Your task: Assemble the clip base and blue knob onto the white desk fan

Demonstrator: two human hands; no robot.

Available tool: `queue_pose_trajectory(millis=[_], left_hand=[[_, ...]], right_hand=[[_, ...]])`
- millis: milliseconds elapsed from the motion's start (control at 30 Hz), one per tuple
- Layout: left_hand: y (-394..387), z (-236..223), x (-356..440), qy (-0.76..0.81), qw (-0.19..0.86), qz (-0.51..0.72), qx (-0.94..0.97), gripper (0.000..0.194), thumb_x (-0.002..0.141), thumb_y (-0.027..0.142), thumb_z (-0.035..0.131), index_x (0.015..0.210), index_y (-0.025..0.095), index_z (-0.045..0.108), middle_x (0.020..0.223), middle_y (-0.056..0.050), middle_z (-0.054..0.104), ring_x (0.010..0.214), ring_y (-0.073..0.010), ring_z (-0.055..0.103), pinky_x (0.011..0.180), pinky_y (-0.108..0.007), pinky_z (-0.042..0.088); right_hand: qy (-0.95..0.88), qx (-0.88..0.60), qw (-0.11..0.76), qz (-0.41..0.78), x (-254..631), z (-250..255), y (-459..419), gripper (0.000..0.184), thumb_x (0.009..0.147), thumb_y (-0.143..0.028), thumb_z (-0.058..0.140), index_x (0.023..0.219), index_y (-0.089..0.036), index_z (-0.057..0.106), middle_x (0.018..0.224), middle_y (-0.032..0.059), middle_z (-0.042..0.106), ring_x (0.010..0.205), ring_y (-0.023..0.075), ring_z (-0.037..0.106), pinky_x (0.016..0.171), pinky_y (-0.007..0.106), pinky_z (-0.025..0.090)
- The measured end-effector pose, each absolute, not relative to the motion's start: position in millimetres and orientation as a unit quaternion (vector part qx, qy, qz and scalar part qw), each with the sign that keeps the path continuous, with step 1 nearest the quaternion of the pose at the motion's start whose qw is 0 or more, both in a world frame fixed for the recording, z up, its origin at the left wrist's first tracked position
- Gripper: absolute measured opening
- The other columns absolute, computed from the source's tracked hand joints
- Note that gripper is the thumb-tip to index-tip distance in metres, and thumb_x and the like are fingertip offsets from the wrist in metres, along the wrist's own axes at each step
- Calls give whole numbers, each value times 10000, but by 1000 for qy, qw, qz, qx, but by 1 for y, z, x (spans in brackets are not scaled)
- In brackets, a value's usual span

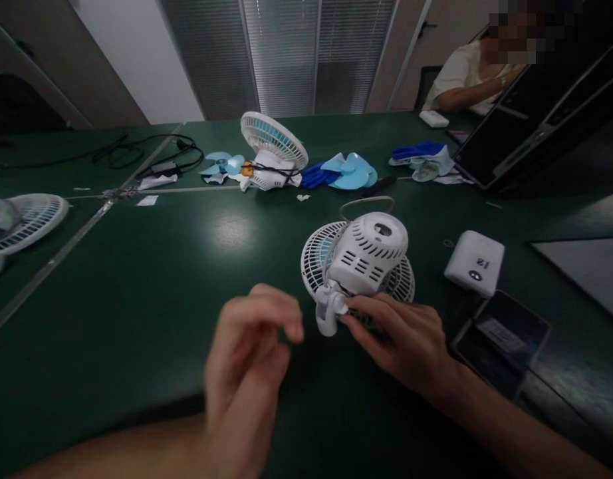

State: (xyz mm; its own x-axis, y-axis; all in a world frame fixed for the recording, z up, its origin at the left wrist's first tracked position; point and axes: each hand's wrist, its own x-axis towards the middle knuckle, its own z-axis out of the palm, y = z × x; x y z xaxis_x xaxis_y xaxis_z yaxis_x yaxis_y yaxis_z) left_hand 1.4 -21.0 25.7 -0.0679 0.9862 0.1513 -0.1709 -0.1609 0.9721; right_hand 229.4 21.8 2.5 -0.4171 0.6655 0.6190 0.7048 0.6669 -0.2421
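A small white fan (pixel 369 253) lies face down on the green table, its motor housing up and light blue blades showing through the grille. At its near side a white clip bracket (pixel 327 309) sticks out. My right hand (pixel 403 332) pinches a small white knob (pixel 340 305) on that bracket between thumb and fingers. Left of the fan my left hand (pixel 254 359) hovers, slightly blurred, with curled fingers and a gap between thumb and forefinger. Nothing shows in it, and it does not touch the fan.
Another fan (pixel 274 153) stands farther back, beside loose blue blades (pixel 350 171) and blue gloves (pixel 419 152). A third fan (pixel 30 223) is at the left edge. To the right are a white box (pixel 476 263) and a dark flat device (pixel 503 342). A person (pixel 473 80) sits behind.
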Motion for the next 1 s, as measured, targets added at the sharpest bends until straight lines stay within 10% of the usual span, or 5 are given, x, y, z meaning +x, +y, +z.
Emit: queue_pose_trajectory(millis=[533,800,1000], left_hand=[[3,-16,19,436,592,459,499,409,924,268,724,1328,270,657,1203,-68,646,909,-170,588,833,-287,504],[2,-18,17,433,589,457,506,438,934,280,711,1364,261,634,1122,-74,616,833,-155,539,754,-268,489],[2,-17,17,425,579,453,528,389,944,259,700,1329,285,656,1093,-54,608,858,-156,546,754,-264,469]], right_hand=[[-825,-424,373,6,217,-5,22,107,994,-202,610,887,-203,608,717,-40,674,597,88,638,582,241,430],[-859,-375,347,-35,232,1,25,315,968,-157,633,1278,-203,605,886,-8,762,679,100,706,628,214,522],[-834,-416,361,-39,221,-1,26,145,984,-207,631,840,-201,644,716,-28,714,594,99,667,557,244,453]])
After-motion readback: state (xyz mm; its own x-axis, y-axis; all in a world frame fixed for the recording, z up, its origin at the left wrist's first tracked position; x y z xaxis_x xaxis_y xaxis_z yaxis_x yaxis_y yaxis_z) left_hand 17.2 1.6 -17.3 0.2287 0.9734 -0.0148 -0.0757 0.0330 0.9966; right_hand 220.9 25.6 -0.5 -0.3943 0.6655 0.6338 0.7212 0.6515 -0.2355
